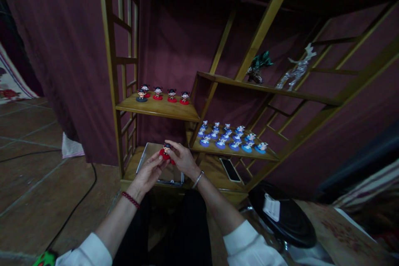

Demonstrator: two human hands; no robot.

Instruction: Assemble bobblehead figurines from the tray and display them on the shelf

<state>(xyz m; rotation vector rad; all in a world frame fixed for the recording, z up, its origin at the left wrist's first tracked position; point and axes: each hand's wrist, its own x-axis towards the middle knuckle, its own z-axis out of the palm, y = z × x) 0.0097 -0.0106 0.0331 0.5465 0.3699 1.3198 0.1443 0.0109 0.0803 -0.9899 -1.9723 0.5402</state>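
Observation:
A small black-haired figurine on a red base (pixel 166 149) is held between both hands above a box (pixel 149 151) on the bottom shelf. My left hand (pixel 151 170) grips the red base from the left. Fingers of my right hand (pixel 183 158) close on the figurine from the right. Similar figurines (pixel 157 93) stand on the upper left shelf (pixel 156 109), most with red bases and one with a dark base (pixel 141 95). On the middle shelf, several blue and purple figurines (pixel 220 143) stand in rows.
A phone (pixel 230 170) lies on the bottom shelf. The upper right shelf bears a green plant ornament (pixel 260 66) and a clear figurine (pixel 297 68). A round black stool (pixel 283 216) stands at the lower right. A cable (pixel 79 199) crosses the tiled floor.

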